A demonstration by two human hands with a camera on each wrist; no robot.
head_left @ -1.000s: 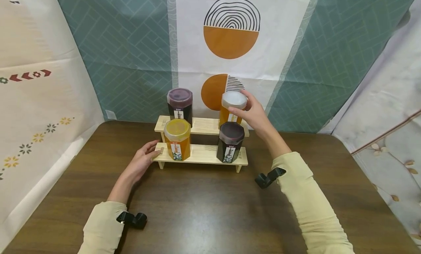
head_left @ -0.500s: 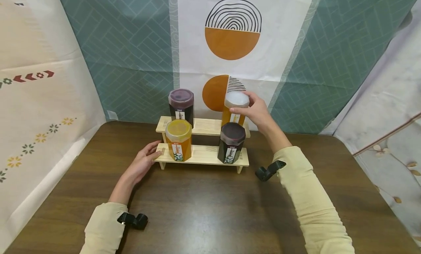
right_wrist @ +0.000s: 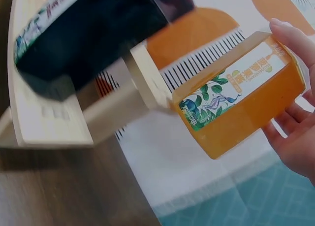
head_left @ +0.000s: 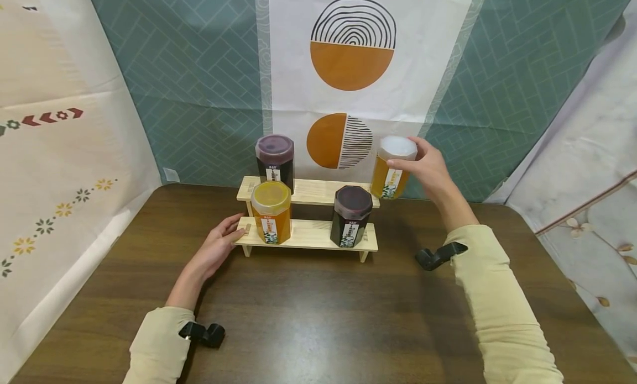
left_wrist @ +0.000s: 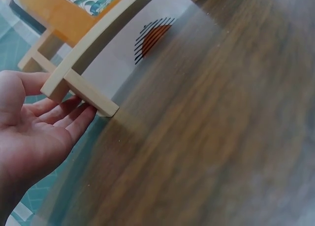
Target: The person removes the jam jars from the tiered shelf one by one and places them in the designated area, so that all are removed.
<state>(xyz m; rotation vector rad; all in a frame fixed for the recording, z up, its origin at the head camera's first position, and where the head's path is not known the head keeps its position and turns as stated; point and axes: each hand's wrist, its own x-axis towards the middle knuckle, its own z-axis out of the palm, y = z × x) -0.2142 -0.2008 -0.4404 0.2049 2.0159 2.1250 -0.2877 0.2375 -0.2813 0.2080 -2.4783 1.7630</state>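
My right hand (head_left: 432, 164) grips an orange jar with a white lid (head_left: 393, 171) around its upper part, thumb in front. That jar is in the air just off the right end of the two-tier wooden rack (head_left: 311, 232), tilted slightly. In the left wrist view my left hand (left_wrist: 39, 125) holds the rack's left end, thumb at the board's edge and fingers under it by the leg. A yellow-lidded orange jar (head_left: 271, 215) and a dark jar (head_left: 350, 218) stand on the lower tier. Another dark jar with a purple lid (head_left: 275, 157) stands on the upper tier, left.
The rack stands on a brown wooden table (head_left: 298, 317) near its back edge. Behind it hangs a green and white patterned cloth (head_left: 199, 85). Pale patterned cloths line the left (head_left: 55, 168) and right (head_left: 587, 196) sides.
My right hand has lifted the white-lidded jar from the upper tier's right side and carried it rightward past the rack's end. My left hand stays at the rack's left end.
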